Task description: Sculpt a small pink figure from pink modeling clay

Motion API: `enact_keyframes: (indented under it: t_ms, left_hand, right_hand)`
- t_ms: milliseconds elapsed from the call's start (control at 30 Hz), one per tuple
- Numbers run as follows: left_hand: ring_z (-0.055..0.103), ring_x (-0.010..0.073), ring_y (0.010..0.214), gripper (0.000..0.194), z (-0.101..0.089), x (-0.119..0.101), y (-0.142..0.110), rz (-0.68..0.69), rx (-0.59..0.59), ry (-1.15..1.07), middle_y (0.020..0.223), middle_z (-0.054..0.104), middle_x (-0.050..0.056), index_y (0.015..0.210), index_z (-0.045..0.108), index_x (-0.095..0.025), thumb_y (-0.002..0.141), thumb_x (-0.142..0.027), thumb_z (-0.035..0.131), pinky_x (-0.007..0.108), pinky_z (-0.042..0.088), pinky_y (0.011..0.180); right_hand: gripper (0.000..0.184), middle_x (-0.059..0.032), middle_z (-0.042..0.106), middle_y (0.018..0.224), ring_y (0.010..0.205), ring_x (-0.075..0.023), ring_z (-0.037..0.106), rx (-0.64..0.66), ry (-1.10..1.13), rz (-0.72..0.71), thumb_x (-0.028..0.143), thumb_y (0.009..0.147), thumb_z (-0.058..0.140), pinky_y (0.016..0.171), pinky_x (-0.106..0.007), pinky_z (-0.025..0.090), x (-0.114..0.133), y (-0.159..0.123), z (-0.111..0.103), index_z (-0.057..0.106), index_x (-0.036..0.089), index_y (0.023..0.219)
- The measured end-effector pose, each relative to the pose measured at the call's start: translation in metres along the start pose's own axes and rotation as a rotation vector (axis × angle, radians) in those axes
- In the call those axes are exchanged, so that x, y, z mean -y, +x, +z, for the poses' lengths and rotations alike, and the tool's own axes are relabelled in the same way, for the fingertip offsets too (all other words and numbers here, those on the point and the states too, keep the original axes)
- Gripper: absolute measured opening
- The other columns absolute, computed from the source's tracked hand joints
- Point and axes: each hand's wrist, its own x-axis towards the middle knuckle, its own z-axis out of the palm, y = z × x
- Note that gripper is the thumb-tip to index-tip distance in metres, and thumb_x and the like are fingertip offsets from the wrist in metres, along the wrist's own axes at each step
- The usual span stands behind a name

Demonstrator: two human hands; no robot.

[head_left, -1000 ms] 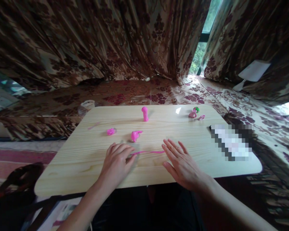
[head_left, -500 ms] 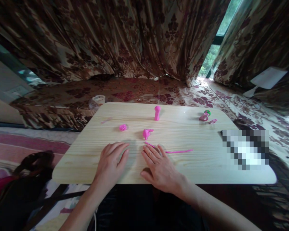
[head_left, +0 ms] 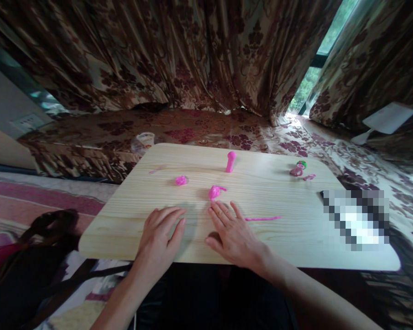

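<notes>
My right hand (head_left: 232, 233) lies flat, fingers stretched, over the left part of a thin pink clay strand (head_left: 263, 218). Only the strand's right part shows; the rest is hidden beneath the fingers. Just beyond my fingertips sits a pink clay lump (head_left: 214, 192) with a short tail pointing right. My left hand (head_left: 161, 233) holds nothing, its thumb apart from loosely curved fingers, near the table's front edge. Farther left is a small crumpled pink clay piece (head_left: 181, 180). A pink clay stick with a rounded top (head_left: 231, 162) stands upright toward the back.
The pale wooden table (head_left: 117, 229) carries a pinkish piece with a green top (head_left: 298, 169) and a smaller pink piece (head_left: 309, 177) at the back right. A blurred-out object (head_left: 358, 220) lies at the right edge. A clear container (head_left: 143, 142) stands behind the back left corner.
My right hand has slid slightly forward over the strand, and its fingers now cover the left end that showed before. My left hand stays about where it was. The view has shifted a little.
</notes>
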Motion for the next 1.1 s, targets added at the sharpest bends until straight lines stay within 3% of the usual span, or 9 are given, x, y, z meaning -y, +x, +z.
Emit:
enact_keyframes:
  t_ms: [100, 267, 433, 567, 733, 900, 1033, 1100]
  left_hand:
    - [0.052, 0.0205, 0.107, 0.026, -0.002, 0.000, -0.003, -0.015, 0.012, 0.000, 0.109, 0.060, 0.006, 0.107, 0.058, -0.020, 0.084, -0.027, 0.049, 0.041, 0.036, 0.100]
    - [0.052, 0.0205, 0.106, 0.025, -0.002, -0.005, -0.002, -0.029, 0.020, -0.004, 0.109, 0.060, 0.006, 0.106, 0.058, -0.021, 0.085, -0.029, 0.048, 0.042, 0.034, 0.101]
    - [0.051, 0.0197, 0.107, 0.025, -0.001, -0.007, -0.001, -0.033, 0.027, -0.011, 0.109, 0.060, 0.005, 0.108, 0.057, -0.021, 0.086, -0.028, 0.047, 0.041, 0.031, 0.103]
    - [0.051, 0.0195, 0.108, 0.025, -0.002, -0.006, -0.002, -0.036, 0.037, -0.016, 0.110, 0.061, 0.004, 0.107, 0.057, -0.022, 0.086, -0.029, 0.047, 0.041, 0.029, 0.104]
    - [0.050, 0.0207, 0.110, 0.026, -0.005, -0.008, -0.003, -0.049, 0.049, -0.015, 0.111, 0.060, 0.005, 0.108, 0.057, -0.023, 0.086, -0.030, 0.045, 0.042, 0.029, 0.104]
    - [0.050, 0.0209, 0.111, 0.026, -0.006, -0.011, -0.003, -0.057, 0.059, -0.011, 0.113, 0.060, 0.005, 0.109, 0.057, -0.023, 0.087, -0.030, 0.044, 0.043, 0.027, 0.105]
    - [0.050, 0.0204, 0.111, 0.027, -0.006, -0.012, -0.003, -0.057, 0.058, -0.006, 0.113, 0.060, 0.005, 0.110, 0.056, -0.022, 0.087, -0.030, 0.044, 0.043, 0.027, 0.106]
    - [0.050, 0.0204, 0.111, 0.027, -0.005, -0.011, -0.002, -0.064, 0.067, -0.001, 0.113, 0.060, 0.005, 0.109, 0.057, -0.022, 0.087, -0.030, 0.043, 0.044, 0.026, 0.106]
  right_hand:
    - [0.066, -0.0092, 0.022, 0.148, 0.137, -0.0223, 0.015, 0.041, 0.028, -0.112, 0.054, 0.089, 0.033, 0.112, -0.049, 0.007, 0.005, -0.008, 0.005, 0.025, 0.014, 0.140]
    - [0.067, -0.0125, 0.021, 0.148, 0.137, -0.0243, 0.015, 0.026, 0.034, -0.046, 0.054, 0.089, 0.031, 0.111, -0.051, 0.006, 0.002, -0.009, 0.003, 0.024, 0.011, 0.141]
    - [0.072, -0.0113, 0.019, 0.149, 0.137, -0.0237, 0.012, 0.116, 0.063, -0.228, 0.059, 0.087, 0.029, 0.112, -0.049, 0.005, -0.004, -0.009, 0.000, 0.020, 0.013, 0.142]
    - [0.072, -0.0131, 0.019, 0.148, 0.137, -0.0243, 0.013, 0.090, 0.049, -0.147, 0.057, 0.088, 0.028, 0.111, -0.050, 0.004, -0.009, -0.007, 0.000, 0.017, 0.012, 0.143]
    - [0.076, -0.0132, 0.016, 0.149, 0.138, -0.0244, 0.012, 0.139, 0.088, -0.307, 0.062, 0.086, 0.027, 0.111, -0.050, 0.003, -0.014, -0.009, 0.000, 0.017, 0.012, 0.143]
    - [0.075, -0.0145, 0.020, 0.148, 0.137, -0.0251, 0.015, 0.088, 0.061, -0.230, 0.060, 0.087, 0.030, 0.110, -0.051, 0.005, -0.020, -0.004, -0.001, 0.017, 0.011, 0.142]
    - [0.079, -0.0141, 0.019, 0.148, 0.137, -0.0241, 0.013, 0.133, 0.086, -0.352, 0.064, 0.085, 0.029, 0.111, -0.050, 0.003, -0.019, -0.004, 0.000, 0.016, 0.011, 0.143]
    - [0.076, -0.0133, 0.020, 0.148, 0.137, -0.0235, 0.014, 0.122, 0.071, -0.316, 0.061, 0.086, 0.029, 0.111, -0.050, 0.003, -0.021, -0.001, -0.001, 0.016, 0.012, 0.143]
